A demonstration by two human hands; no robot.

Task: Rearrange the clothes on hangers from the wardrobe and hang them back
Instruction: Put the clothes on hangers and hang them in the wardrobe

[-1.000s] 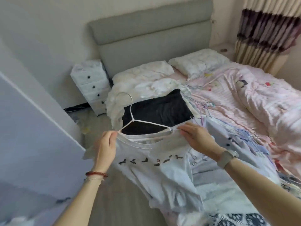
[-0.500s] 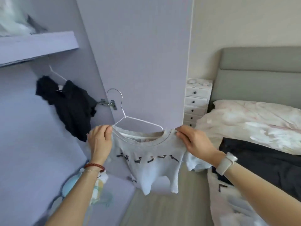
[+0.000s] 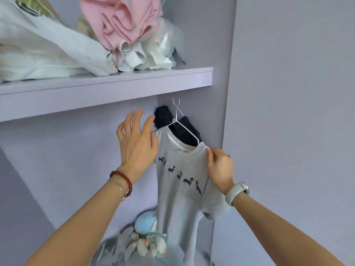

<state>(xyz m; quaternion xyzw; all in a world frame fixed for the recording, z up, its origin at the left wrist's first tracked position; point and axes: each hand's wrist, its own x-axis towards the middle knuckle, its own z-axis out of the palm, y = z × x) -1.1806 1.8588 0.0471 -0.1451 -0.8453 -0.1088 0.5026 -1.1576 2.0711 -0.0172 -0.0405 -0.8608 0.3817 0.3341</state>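
Under wardrobe shelf (image 3: 107, 87): right hand (image 3: 220, 167) pinches grey T-shirt (image 3: 180, 189) shoulder; left hand (image 3: 137, 143) spread, empty; dog-print row, no legible writing.

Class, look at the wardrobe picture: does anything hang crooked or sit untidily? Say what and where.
The grey T-shirt with small dog prints hangs askew on its white wire hanger, the right shoulder lower where the right hand pinches it. Above, the pink and white clothes sit crumpled in a heap on the lilac shelf.

Soft matt grey cloth T-shirt (image 3: 180, 181), pinched at the shoulder by the right hand (image 3: 220, 167), on a thin smooth white wire hanger (image 3: 183, 125). Above the left hand (image 3: 137, 143), a matt, smooth lilac painted shelf (image 3: 107, 87) bears crumpled pink cloth (image 3: 123, 18).
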